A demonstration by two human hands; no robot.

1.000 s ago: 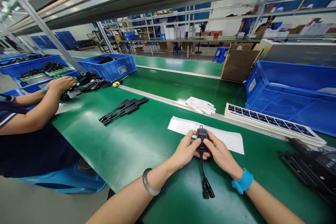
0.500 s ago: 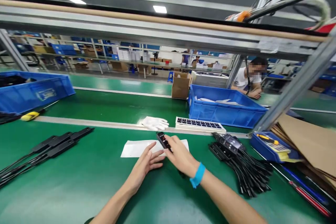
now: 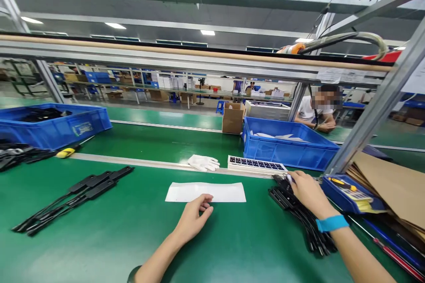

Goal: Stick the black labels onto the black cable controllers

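My left hand point(image 3: 195, 217) is held over the near edge of a white paper strip point(image 3: 229, 192), its fingers loosely bent, thumb apart, nothing in it. On the right, my right hand point(image 3: 307, 190) is at the far end of a pile of black corded control units point(image 3: 292, 203), fingers curled around a black unit at the top. The hand covers most of that unit. The pile's cables bunch toward me. Beyond the paper lie a white glove point(image 3: 203, 162) and a white sheet of black labels point(image 3: 255, 164).
More black corded units point(image 3: 89, 185) lie at left, near a yellow-handled tool point(image 3: 65, 153) and a blue bin point(image 3: 83, 126). Another blue bin point(image 3: 288, 152) stands at back right. A small blue tray point(image 3: 338, 194), cardboard point(image 3: 395, 181) and a metal post point(image 3: 372, 110) flank the right side. A person point(image 3: 315, 112) sits beyond.
My right hand has moved right from the paper to the pile with the black control unit. My left hand stays near the paper, fingers more bent. The view has tilted up.
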